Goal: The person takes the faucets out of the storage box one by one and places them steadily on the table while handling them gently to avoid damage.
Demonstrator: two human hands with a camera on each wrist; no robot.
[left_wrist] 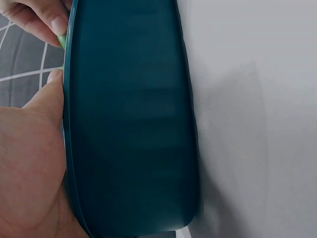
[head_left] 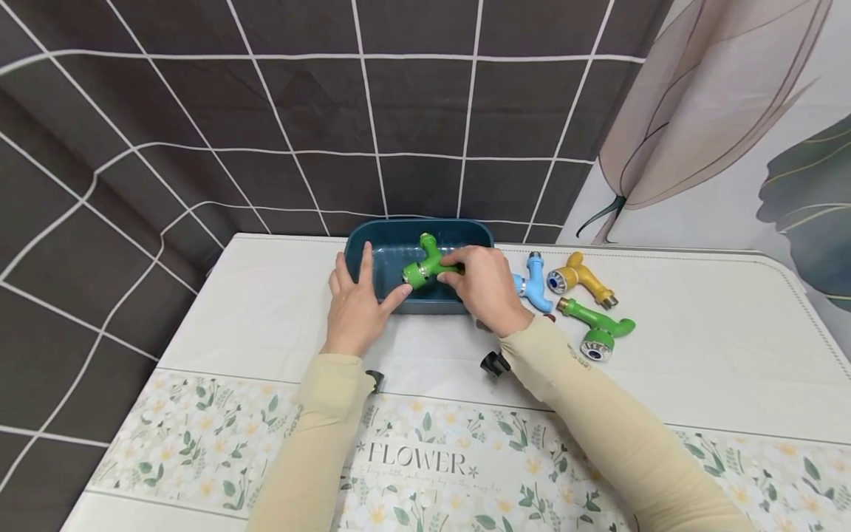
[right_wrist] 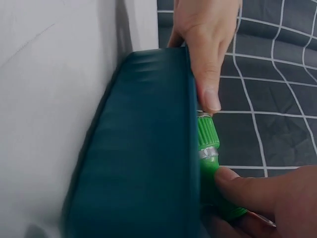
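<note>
A dark teal plastic bin [head_left: 439,306] stands against the tiled backdrop. Above its inside, my right hand [head_left: 487,288] pinches a green faucet [head_left: 431,262] by one end between thumb and fingers. The faucet's ribbed knob [right_wrist: 208,133] points toward my left thumb in the right wrist view. My left hand [head_left: 357,314] rests at the bin's left front corner, fingers spread and fairly straight, with the thumb lying over the front rim. In the left wrist view, the bin wall hides most of the faucet.
Right of the bin lie a blue faucet [head_left: 534,284], a yellow faucet [head_left: 582,280] and another green faucet [head_left: 598,329]. The white tablecloth [head_left: 718,347] has a floral band along the front. Dark checked fabric [head_left: 425,111] hangs just behind the bin.
</note>
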